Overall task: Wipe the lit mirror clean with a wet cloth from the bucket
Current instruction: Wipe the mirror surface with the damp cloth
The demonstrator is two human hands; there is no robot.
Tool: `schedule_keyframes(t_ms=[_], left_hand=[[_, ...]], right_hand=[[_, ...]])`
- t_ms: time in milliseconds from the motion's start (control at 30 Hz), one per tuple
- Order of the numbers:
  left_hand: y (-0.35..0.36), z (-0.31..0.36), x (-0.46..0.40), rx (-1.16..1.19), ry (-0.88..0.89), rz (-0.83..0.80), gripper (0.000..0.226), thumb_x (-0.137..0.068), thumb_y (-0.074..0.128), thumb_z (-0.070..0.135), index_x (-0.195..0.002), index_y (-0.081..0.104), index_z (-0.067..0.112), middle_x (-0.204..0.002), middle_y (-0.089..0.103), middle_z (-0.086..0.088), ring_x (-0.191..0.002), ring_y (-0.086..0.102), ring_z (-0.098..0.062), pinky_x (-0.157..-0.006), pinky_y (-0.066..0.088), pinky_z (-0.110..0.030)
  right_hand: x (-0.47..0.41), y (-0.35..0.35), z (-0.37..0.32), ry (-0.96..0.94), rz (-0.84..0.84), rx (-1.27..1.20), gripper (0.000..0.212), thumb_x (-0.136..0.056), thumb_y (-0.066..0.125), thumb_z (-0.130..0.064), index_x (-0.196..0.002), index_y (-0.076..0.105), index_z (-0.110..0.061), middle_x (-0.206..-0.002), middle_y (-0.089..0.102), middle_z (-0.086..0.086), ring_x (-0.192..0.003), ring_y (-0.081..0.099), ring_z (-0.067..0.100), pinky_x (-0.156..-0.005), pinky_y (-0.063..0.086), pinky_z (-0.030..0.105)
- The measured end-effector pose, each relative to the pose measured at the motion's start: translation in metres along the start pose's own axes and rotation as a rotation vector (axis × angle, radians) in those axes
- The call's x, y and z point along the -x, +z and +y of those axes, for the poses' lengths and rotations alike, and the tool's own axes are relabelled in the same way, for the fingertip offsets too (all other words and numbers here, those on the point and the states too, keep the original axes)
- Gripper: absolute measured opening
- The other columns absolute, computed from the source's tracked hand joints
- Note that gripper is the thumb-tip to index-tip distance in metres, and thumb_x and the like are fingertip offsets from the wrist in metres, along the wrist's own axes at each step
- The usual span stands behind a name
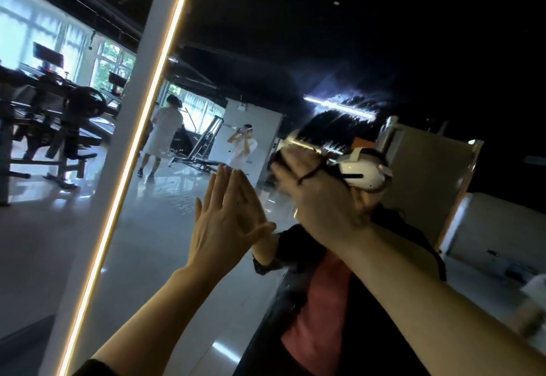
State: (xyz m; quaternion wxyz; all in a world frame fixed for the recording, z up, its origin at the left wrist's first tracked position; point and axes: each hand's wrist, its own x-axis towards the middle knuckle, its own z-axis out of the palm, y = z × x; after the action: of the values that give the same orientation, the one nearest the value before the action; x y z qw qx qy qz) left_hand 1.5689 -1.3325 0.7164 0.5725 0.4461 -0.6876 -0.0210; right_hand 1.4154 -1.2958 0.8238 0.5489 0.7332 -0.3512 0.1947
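The lit mirror (165,272) fills most of the view, with a glowing orange strip (130,169) down its left edge. My left hand (224,222) lies flat on the glass with straight fingers, meeting its own reflection. My right hand (313,195), blurred, is higher and to the right against the glass. It grips a dark cloth (274,166), of which only an edge shows past the fingers. Wet streaks (339,110) glisten on the glass above that hand. No bucket is in view.
A white post (139,115) borders the mirror's left side. Left of it stand black gym machines (56,127) on a glossy floor by bright windows. The mirror reflects me, two other people and a weight bench.
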Motion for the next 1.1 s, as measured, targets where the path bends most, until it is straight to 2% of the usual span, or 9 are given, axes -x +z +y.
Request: schedule_keyframes(t_ms=[133,233,367,467,600,767,900,1000,1100], left_hand=[[0.003,-0.018,0.006,-0.032,-0.065,-0.036,0.125,-0.064,0.057,0.077,-0.155,-0.014,0.028,-0.159,-0.028,0.007,-0.148,-0.024,-0.015,-0.122,0.006,-0.054],[0.007,-0.017,0.008,-0.024,-0.092,-0.060,0.128,-0.069,0.069,0.066,-0.152,-0.021,0.027,-0.157,-0.033,0.007,-0.146,-0.028,-0.015,-0.122,0.005,-0.052],[0.001,-0.019,0.005,-0.016,-0.092,-0.090,0.126,-0.070,0.070,0.066,-0.150,-0.021,0.033,-0.158,-0.030,0.008,-0.148,-0.022,-0.016,-0.121,0.012,-0.053],[-0.006,-0.027,0.007,-0.010,-0.058,-0.071,0.121,-0.068,0.063,0.073,-0.155,-0.010,0.032,-0.161,-0.020,0.009,-0.151,-0.008,-0.019,-0.119,0.022,-0.053],[-0.013,-0.029,0.009,-0.001,-0.101,0.013,0.118,-0.061,0.045,0.079,-0.155,-0.002,0.025,-0.163,-0.010,0.002,-0.151,-0.005,-0.023,-0.122,0.014,-0.047],[-0.007,-0.032,0.006,0.029,-0.186,-0.055,0.117,-0.064,0.051,0.072,-0.150,-0.015,0.029,-0.160,-0.025,0.004,-0.150,-0.015,-0.020,-0.121,0.020,-0.050],[-0.017,-0.035,0.008,-0.004,-0.146,-0.076,0.115,-0.068,0.058,0.070,-0.154,-0.008,0.029,-0.162,-0.019,0.004,-0.151,-0.006,-0.022,-0.120,0.022,-0.049],[-0.024,-0.046,0.011,-0.012,-0.148,-0.026,0.116,-0.063,0.051,0.073,-0.154,-0.005,0.027,-0.161,-0.016,0.003,-0.151,-0.003,-0.024,-0.120,0.022,-0.048],[-0.021,-0.057,0.011,0.010,-0.203,-0.011,0.118,-0.071,0.064,0.065,-0.155,-0.006,0.020,-0.163,-0.014,-0.001,-0.151,-0.007,-0.024,-0.122,0.014,-0.049]], right_hand=[[-0.028,-0.007,0.017,0.262,0.070,0.056,0.059,-0.081,0.055,0.007,-0.139,0.052,-0.002,-0.147,0.046,0.024,-0.138,0.041,0.040,-0.116,0.032,0.047],[-0.010,0.007,-0.009,0.077,-0.010,0.054,0.056,-0.086,0.044,-0.002,-0.141,0.049,-0.003,-0.148,0.044,0.023,-0.140,0.039,0.038,-0.119,0.023,0.044],[0.010,0.017,-0.034,-0.179,-0.158,-0.005,0.046,-0.092,0.046,-0.024,-0.130,0.062,-0.005,-0.140,0.054,0.021,-0.132,0.050,0.035,-0.111,0.039,0.041],[-0.019,0.006,-0.010,0.021,-0.075,-0.081,0.048,-0.096,0.028,-0.017,-0.125,0.063,-0.001,-0.135,0.056,0.021,-0.126,0.053,0.037,-0.107,0.045,0.042],[-0.060,-0.008,0.035,0.310,0.135,0.024,0.041,-0.093,0.050,0.002,-0.135,0.053,0.003,-0.142,0.049,0.024,-0.134,0.043,0.041,-0.113,0.034,0.043],[-0.031,0.022,-0.013,0.007,-0.072,0.014,0.053,-0.088,0.038,0.000,-0.140,0.048,0.002,-0.147,0.045,0.024,-0.140,0.037,0.039,-0.118,0.031,0.045],[-0.010,0.023,-0.041,-0.190,-0.133,-0.125,0.043,-0.089,0.040,-0.008,-0.122,0.065,0.000,-0.131,0.061,0.022,-0.124,0.057,0.036,-0.108,0.043,0.040],[-0.043,0.010,-0.011,0.075,0.050,-0.074,0.038,-0.086,0.055,0.003,-0.123,0.063,0.003,-0.133,0.057,0.025,-0.123,0.056,0.040,-0.105,0.044,0.039],[-0.073,-0.001,0.019,0.312,0.118,0.032,0.045,-0.097,0.052,-0.010,-0.140,0.048,0.002,-0.148,0.043,0.025,-0.139,0.038,0.040,-0.116,0.029,0.045]])
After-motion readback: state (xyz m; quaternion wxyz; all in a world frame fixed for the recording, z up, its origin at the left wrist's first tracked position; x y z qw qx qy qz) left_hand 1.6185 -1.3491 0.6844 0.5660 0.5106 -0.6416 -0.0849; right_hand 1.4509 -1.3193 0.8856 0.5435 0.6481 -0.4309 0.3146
